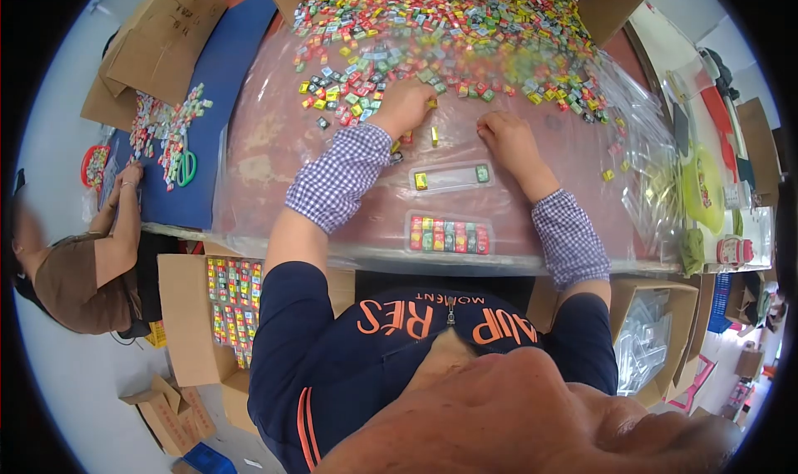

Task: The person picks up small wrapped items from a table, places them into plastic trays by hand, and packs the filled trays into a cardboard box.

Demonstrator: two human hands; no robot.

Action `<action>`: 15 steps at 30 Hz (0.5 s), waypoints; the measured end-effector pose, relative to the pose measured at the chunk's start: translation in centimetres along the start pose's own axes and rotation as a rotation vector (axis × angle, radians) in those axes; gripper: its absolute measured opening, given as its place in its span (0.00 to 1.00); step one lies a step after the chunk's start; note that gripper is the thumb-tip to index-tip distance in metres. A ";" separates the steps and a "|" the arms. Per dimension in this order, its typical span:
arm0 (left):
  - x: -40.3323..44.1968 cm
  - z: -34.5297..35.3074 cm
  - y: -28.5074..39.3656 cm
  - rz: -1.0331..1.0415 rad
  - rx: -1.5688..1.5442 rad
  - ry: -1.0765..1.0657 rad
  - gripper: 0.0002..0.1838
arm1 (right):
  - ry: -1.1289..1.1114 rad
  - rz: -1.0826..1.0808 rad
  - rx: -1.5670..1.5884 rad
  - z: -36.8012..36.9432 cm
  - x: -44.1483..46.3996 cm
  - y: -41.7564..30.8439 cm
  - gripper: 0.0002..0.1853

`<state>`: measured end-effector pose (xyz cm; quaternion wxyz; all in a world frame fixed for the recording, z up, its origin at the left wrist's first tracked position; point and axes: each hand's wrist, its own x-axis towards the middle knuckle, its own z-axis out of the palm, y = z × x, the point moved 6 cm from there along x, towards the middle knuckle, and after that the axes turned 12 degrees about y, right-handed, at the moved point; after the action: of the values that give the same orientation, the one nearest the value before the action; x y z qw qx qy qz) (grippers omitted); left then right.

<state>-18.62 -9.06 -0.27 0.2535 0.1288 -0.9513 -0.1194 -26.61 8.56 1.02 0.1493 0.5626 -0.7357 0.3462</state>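
Note:
My left hand [406, 107] is at the near edge of the pile of small colourful wrapped pieces [366, 75], its fingers closed around a yellow piece. To its right, my right hand [504, 139] hovers over the table with its fingertips pinched together; what they hold, if anything, is too small to tell. A yellow piece [435, 136] stands just below my left hand. Nearer me lies a clear tray [451, 177] with a yellow piece at its left end and a green one at its right. Below that, a second clear tray [449, 234] is filled with two rows of pieces.
A cardboard box of filled trays [235, 308] stands below the table at left, and one of clear empty trays [644, 341] at right. At far left a person [91, 258] handles pieces on a blue mat [233, 100] near green scissors [187, 168].

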 end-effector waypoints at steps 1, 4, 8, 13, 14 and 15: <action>-0.3 -0.4 0.1 0.022 0.002 0.019 0.07 | 0.017 0.001 0.018 -0.2 -0.2 0.0 0.06; -0.7 -0.8 0.2 0.025 0.025 -0.023 0.09 | 0.039 0.000 0.030 -0.6 -0.3 0.0 0.06; -0.4 -1.7 1.6 0.023 0.091 0.018 0.10 | 0.047 -0.001 0.028 -0.2 -0.5 0.0 0.05; 2.5 -0.7 4.1 0.091 -0.037 0.197 0.13 | 0.053 0.018 0.027 -0.2 -0.3 -0.2 0.05; 2.8 -0.2 4.1 0.089 -0.041 0.197 0.13 | 0.049 0.025 0.036 -0.2 -0.3 -0.1 0.06; 3.1 1.0 4.2 0.153 0.070 0.079 0.16 | 0.050 0.017 0.045 -0.2 -0.3 0.0 0.06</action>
<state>-22.46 -5.85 1.51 0.2946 0.0692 -0.9511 -0.0613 -26.50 8.91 0.95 0.1522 0.5506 -0.7286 0.3780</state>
